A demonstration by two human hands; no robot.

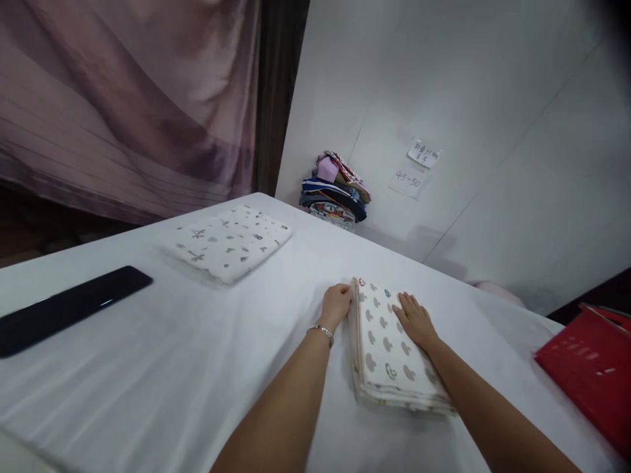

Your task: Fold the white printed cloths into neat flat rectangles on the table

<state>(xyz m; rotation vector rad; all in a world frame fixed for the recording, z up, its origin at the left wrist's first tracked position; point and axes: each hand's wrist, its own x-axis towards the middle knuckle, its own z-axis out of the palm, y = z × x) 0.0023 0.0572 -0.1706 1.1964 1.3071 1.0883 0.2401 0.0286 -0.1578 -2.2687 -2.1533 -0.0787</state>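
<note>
A folded white cloth [387, 341] printed with grey mushroom-like shapes and a few coloured outlines lies in several layers on the white-covered table [207, 368]. At its far left corner, the curled fingers of my left hand [336, 305] pinch the edge; a bracelet circles that wrist. My right hand [417, 320] rests flat on the cloth's top right part, fingers stretched out. Farther left on the table is a second folded white cloth [229, 243] with grey plant-like prints, apart from both hands.
A dark flat phone-like object [73, 305] lies at the table's left. Folded clothes [335, 190] are stacked beyond the far edge by the wall, under paper notes [417, 167]. On the right is a red bag-like object [591, 368]. A pinkish curtain [133, 105] hangs at back left.
</note>
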